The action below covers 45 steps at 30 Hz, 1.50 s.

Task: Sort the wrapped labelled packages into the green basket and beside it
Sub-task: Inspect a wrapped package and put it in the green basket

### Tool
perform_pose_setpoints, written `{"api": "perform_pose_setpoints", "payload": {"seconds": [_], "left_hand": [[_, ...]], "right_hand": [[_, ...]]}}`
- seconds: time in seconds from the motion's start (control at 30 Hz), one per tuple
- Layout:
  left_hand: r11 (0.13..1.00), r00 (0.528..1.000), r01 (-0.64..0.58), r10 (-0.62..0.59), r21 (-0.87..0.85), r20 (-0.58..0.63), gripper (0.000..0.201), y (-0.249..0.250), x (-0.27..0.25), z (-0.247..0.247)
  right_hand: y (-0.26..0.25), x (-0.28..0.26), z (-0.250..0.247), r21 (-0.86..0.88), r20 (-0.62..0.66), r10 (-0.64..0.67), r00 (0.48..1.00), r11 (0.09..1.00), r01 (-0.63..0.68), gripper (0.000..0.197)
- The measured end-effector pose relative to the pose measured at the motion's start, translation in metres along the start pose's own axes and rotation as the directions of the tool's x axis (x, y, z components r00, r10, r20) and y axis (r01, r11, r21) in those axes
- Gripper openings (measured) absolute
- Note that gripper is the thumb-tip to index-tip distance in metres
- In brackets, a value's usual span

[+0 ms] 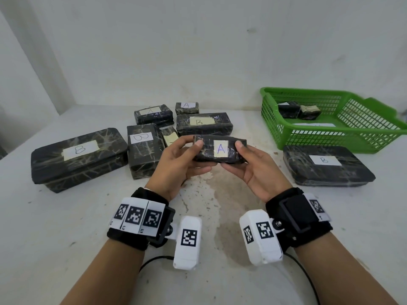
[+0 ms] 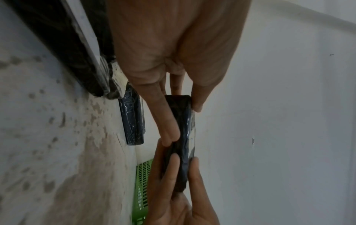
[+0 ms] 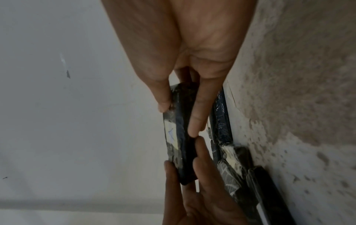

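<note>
Head view: both hands pinch glossy film-wrapped oblong package (image 1: 220,151).

Black, pale-veined packages (image 1: 79,158) with white labels; green lattice basket (image 1: 343,126).

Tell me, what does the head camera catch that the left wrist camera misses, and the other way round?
Only the head view shows the letters: the A label on the held package, B labels on others, and two packages inside the green basket. Only the left wrist view shows the held package's thin edge, with fingers under it. Both show the left hand and right hand gripping it, and the basket.
</note>
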<state>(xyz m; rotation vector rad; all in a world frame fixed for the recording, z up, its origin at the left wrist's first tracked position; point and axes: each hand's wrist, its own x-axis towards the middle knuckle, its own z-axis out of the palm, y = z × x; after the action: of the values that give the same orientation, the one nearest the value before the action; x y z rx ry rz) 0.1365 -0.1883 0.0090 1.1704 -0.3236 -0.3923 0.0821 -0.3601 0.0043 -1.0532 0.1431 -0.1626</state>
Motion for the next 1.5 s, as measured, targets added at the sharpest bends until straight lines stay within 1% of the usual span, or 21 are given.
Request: {"api": "perform_pose_setpoints", "payload": {"seconds": [0.07,0.13,0.27,0.33,0.4,0.5,0.53,0.6,0.67,0.7,0.73,0.8,0.9,1.0,1.03,1.1,1.2,1.33,1.43,1.5], "left_hand": [[1.0,1.0,-0.016,0.016,0.018,0.005,0.019,0.0,0.0,-0.001],[1.0,1.0,-0.019,0.019,0.023,0.012,0.023,0.0,-0.001,0.0],[0.994,0.998,-0.057,0.054,0.094,0.029,0.024,0.001,-0.003,0.005],[0.986,0.994,-0.104,0.099,0.132,0.041,0.019,0.0,-0.004,0.005],[0.979,0.989,-0.145,0.141,0.145,0.032,0.015,0.0,-0.003,0.003],[0.975,0.987,-0.163,0.163,0.153,0.013,0.014,-0.001,-0.002,0.001],[0.974,0.987,-0.159,0.159,0.159,0.017,0.013,-0.001,-0.002,0.002],[0.977,0.991,-0.136,0.132,0.167,0.037,0.014,0.0,-0.003,0.004],[0.979,0.994,-0.1,0.092,0.179,0.051,0.021,0.0,-0.004,0.007],[0.978,0.995,-0.091,0.084,0.187,0.047,0.024,0.0,-0.004,0.007],[0.975,0.995,-0.099,0.093,0.197,0.039,0.022,-0.001,-0.004,0.006],[0.968,0.991,-0.135,0.133,0.212,0.024,0.01,-0.002,-0.003,0.004],[0.964,0.99,-0.142,0.143,0.225,0.013,0.008,-0.002,-0.002,0.001],[0.965,0.995,-0.095,0.09,0.243,0.032,0.01,0.001,-0.002,0.001],[0.968,0.997,-0.077,0.07,0.24,0.039,0.011,0.001,-0.003,0.002],[0.97,0.997,-0.061,0.05,0.237,0.052,0.012,0.002,-0.002,0.002],[0.964,0.995,-0.092,0.077,0.251,0.068,0.012,0.002,-0.002,0.0],[0.957,0.994,-0.095,0.076,0.275,0.078,0.01,0.004,-0.002,-0.004],[0.959,0.995,-0.071,0.049,0.275,0.086,0.011,0.004,-0.003,-0.003],[0.959,0.994,-0.077,0.053,0.274,0.092,0.011,0.004,-0.003,-0.003]], "right_hand": [[0.001,0.0,0.0,0.015,0.009,-0.012,1.0,1.0,0.012,0.033],[0.002,-0.001,0.001,0.006,0.005,-0.05,0.999,0.999,0.05,0.027],[0.004,-0.002,0.001,-0.109,0.006,-0.169,0.986,0.98,0.169,0.019],[0.005,-0.002,0.002,-0.145,0.023,-0.191,0.981,0.971,0.192,0.018],[0.006,-0.003,0.003,-0.149,0.042,-0.179,0.983,0.972,0.183,0.02],[0.007,-0.004,0.005,-0.153,0.061,-0.155,0.986,0.975,0.163,0.035],[0.007,-0.003,0.005,-0.166,0.054,-0.168,0.984,0.971,0.175,0.033],[0.007,-0.004,0.003,-0.2,0.03,-0.21,0.977,0.957,0.211,0.018],[0.007,-0.004,0.002,-0.216,0.01,-0.233,0.973,0.949,0.229,0.013],[0.007,-0.004,0.002,-0.218,0.008,-0.233,0.972,0.949,0.23,0.013],[0.007,-0.004,0.003,-0.218,0.007,-0.228,0.974,0.95,0.224,0.014],[0.007,-0.005,0.006,-0.199,0.008,-0.197,0.98,0.961,0.194,0.014],[0.01,-0.007,0.01,-0.223,0.014,-0.157,0.987,0.962,0.156,0.024],[0.012,-0.008,0.01,-0.284,-0.002,-0.209,0.978,0.938,0.2,0.008],[0.012,-0.009,0.01,-0.295,-0.006,-0.224,0.975,0.932,0.212,0.008],[0.011,-0.009,0.01,-0.304,-0.007,-0.237,0.971,0.926,0.224,0.009],[0.011,-0.009,0.011,-0.311,-0.013,-0.223,0.975,0.927,0.208,0.01],[0.015,-0.01,0.015,-0.329,-0.024,-0.217,0.976,0.924,0.197,0.025],[0.015,-0.011,0.014,-0.381,-0.033,-0.257,0.966,0.897,0.226,0.018],[0.014,-0.011,0.013,-0.382,-0.019,-0.26,0.965,0.894,0.233,0.018]]}}
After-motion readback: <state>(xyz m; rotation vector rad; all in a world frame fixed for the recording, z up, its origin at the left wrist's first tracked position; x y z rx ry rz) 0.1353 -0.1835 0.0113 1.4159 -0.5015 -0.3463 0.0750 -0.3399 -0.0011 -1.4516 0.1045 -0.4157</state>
